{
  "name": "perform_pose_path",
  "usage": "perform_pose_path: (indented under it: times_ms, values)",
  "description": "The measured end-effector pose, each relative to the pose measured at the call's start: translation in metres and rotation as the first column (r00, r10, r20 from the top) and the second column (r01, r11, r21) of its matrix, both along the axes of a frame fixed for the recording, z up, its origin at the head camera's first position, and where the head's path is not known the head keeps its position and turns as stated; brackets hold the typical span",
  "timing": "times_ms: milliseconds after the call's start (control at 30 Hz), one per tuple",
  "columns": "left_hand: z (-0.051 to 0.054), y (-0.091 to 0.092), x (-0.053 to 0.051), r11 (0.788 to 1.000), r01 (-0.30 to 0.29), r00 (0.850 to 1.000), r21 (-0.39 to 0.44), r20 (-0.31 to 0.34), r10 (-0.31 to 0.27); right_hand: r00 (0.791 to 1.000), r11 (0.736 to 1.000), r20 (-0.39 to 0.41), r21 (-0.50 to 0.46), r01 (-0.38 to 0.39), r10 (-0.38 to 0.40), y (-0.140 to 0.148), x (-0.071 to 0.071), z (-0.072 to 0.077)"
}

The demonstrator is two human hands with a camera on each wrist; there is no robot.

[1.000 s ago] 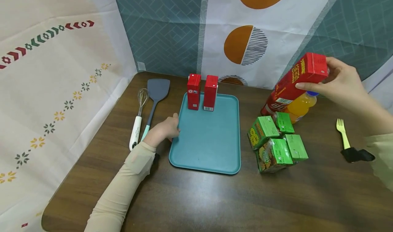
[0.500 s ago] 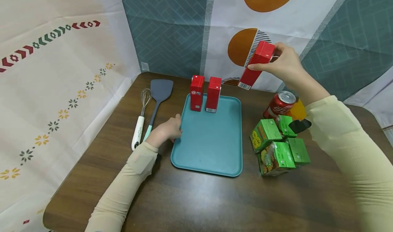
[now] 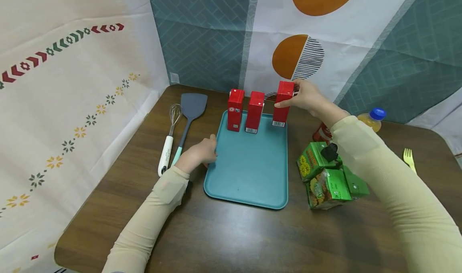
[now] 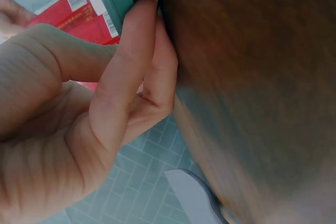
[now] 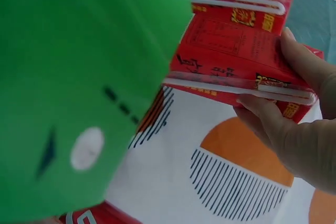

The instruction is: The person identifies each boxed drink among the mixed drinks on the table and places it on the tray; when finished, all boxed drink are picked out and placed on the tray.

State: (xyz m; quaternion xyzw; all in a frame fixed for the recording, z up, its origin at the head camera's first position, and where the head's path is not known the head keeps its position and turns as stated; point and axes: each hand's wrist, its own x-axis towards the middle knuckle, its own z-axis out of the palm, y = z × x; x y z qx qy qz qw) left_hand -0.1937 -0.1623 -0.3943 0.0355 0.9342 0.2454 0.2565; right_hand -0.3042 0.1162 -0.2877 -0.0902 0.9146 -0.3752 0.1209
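Note:
A teal tray (image 3: pixel 249 164) lies on the wooden table. My left hand (image 3: pixel 204 150) pinches its left rim, with thumb above and fingers at the edge in the left wrist view. Over the tray's far right corner, my right hand (image 3: pixel 308 98) grips a red drink carton (image 3: pixel 281 112) by its upper part. That carton stands upright, its white straw along the side in the right wrist view; whether its base touches the tray I cannot tell. Two more red cartons, a left one (image 3: pixel 235 110) and a middle one (image 3: pixel 254 112), stand upright along the tray's far end.
Several green drink cartons (image 3: pixel 332 184) cluster right of the tray, partly behind my right sleeve. Behind them are a red can (image 3: pixel 321 133) and an orange drink bottle (image 3: pixel 371 118). A yellow fork (image 3: pixel 409 158) lies far right; a whisk (image 3: pixel 167 148) and a spatula (image 3: pixel 193 104) lie left.
My right hand has carried the red carton leftward from above the can and bottle, then down to the tray's far right corner. The left hand stays at the tray's rim.

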Motion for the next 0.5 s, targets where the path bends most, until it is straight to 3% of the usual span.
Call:
perform_pose_path:
  times_ms: [167,333,500]
  values:
    - [0.004,-0.001,0.001,1.000,0.001,1.000,-0.005,0.005,-0.001,0.999,1.000,0.039,0.000,-0.029,0.029,-0.009,-0.001,-0.003]
    - [0.006,-0.001,0.002,1.000,0.009,1.000,-0.005,0.004,-0.009,0.999,0.999,0.047,0.041,0.004,-0.006,-0.024,-0.001,-0.005]
    - [0.004,0.001,0.001,1.000,0.000,1.000,0.001,0.013,0.000,0.995,0.999,0.093,0.009,0.046,-0.047,-0.035,-0.003,-0.005]
